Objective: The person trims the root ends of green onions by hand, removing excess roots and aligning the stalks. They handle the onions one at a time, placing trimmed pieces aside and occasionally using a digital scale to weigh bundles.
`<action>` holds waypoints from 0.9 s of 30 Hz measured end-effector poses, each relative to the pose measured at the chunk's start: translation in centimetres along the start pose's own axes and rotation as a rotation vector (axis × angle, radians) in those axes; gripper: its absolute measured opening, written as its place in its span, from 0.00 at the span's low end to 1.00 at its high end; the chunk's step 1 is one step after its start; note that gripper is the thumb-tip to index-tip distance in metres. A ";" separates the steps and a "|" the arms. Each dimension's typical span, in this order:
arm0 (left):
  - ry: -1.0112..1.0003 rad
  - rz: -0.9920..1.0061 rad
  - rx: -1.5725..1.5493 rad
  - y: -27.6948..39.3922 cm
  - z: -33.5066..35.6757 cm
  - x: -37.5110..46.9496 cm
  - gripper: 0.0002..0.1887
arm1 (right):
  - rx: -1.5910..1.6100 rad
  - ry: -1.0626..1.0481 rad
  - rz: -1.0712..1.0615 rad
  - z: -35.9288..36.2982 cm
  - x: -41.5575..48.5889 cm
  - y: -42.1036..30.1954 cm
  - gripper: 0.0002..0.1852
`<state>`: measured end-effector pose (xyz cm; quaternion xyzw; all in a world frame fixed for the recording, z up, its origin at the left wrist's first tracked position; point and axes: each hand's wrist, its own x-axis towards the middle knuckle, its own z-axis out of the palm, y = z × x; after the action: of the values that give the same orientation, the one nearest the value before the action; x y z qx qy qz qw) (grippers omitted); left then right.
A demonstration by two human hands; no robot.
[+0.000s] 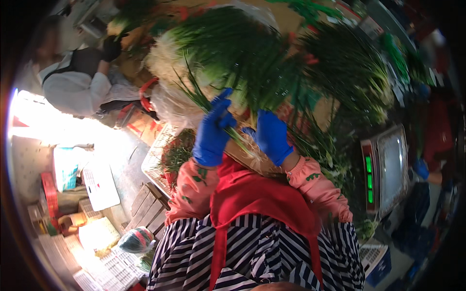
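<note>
My left hand (213, 132), in a blue glove, is closed around a few green onions (236, 135). Their green tops point up and left; their white roots hang toward my right hand. My right hand (272, 137), also gloved in blue, is beside those roots with its fingers curled. Pale stalks show at its fingertips, but whether it grips them is unclear. Beyond both hands lies a large heap of green onions (233, 47), roots to the left. A second heap (346, 69) is at the right, with its roots toward the right edge.
Left of me stands a plastic crate (154, 160) with green trimmings, near a wooden slatted stool (145, 205). At the right is a scale (391, 171) with a lit display. One person (76, 80) works at far left; another's gloved hand (421, 168) shows at far right.
</note>
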<state>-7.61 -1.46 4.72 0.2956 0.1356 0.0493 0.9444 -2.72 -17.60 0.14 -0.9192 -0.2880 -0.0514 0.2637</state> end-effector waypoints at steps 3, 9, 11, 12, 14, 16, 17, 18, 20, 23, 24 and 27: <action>0.071 -0.054 -0.058 0.1 -0.8 -0.6 0.20 | 0.075 0.010 0.067 2.0 0.2 0.8 0.18; -0.021 -0.142 -0.072 -0.2 -2.7 0.3 0.21 | 0.646 0.079 0.250 1.3 -1.2 5.8 0.14; 0.024 -0.175 -0.024 -1.5 -2.4 0.7 0.21 | 0.709 0.112 0.348 1.0 -1.3 5.5 0.14; 0.058 -0.195 -0.011 -2.2 -2.1 1.0 0.21 | 0.554 0.077 0.293 0.9 -1.3 4.9 0.15; 0.066 -0.196 0.028 -3.1 -1.6 1.2 0.20 | 0.241 0.029 0.205 1.2 -1.1 3.3 0.16; 0.047 -0.180 0.057 -3.1 -1.3 1.1 0.19 | 0.141 -0.004 0.290 1.7 -0.3 2.1 0.15; 0.058 -0.169 0.075 -2.9 -1.2 1.0 0.19 | 0.141 -0.035 0.274 1.9 0.1 1.8 0.14; 0.063 -0.153 0.085 -2.4 -1.3 0.8 0.18 | 0.175 -0.028 0.303 2.1 0.4 2.0 0.13; 0.136 -0.117 0.136 -1.5 -1.6 0.6 0.18 | 0.284 -0.078 0.374 2.1 0.8 3.2 0.10; 0.198 -0.100 0.185 -1.2 -2.2 0.6 0.19 | 0.561 -0.030 0.349 1.5 0.3 5.3 0.08; 0.200 -0.122 0.169 -1.3 -2.4 0.6 0.19 | 0.636 -0.006 0.361 1.1 0.0 5.7 0.08; 0.103 -0.166 0.241 -2.5 -2.4 0.8 0.19 | 0.722 0.061 0.402 -1.1 -1.1 5.9 0.09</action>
<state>-7.46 -2.05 1.28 0.3916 0.2130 -0.0304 0.8946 -0.23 -22.86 -1.85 -0.8036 -0.0944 0.0784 0.5824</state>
